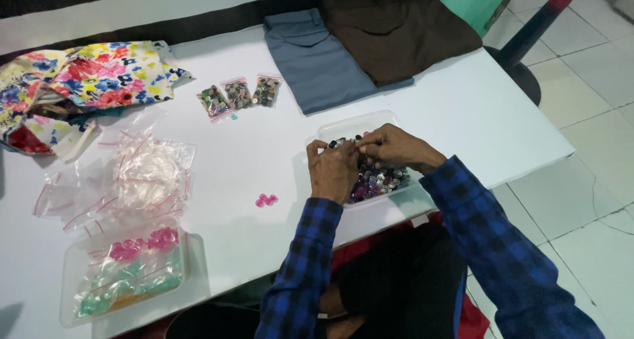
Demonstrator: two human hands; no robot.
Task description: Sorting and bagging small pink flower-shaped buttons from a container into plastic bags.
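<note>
Hovering together, both hands pinch buttons over their clear tray.

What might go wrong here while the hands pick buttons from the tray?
1. The clear tray sits close to the table edge; a nudge from the left hand or right hand might spill the buttons.
2. The loose pink buttons may roll off.
</note>
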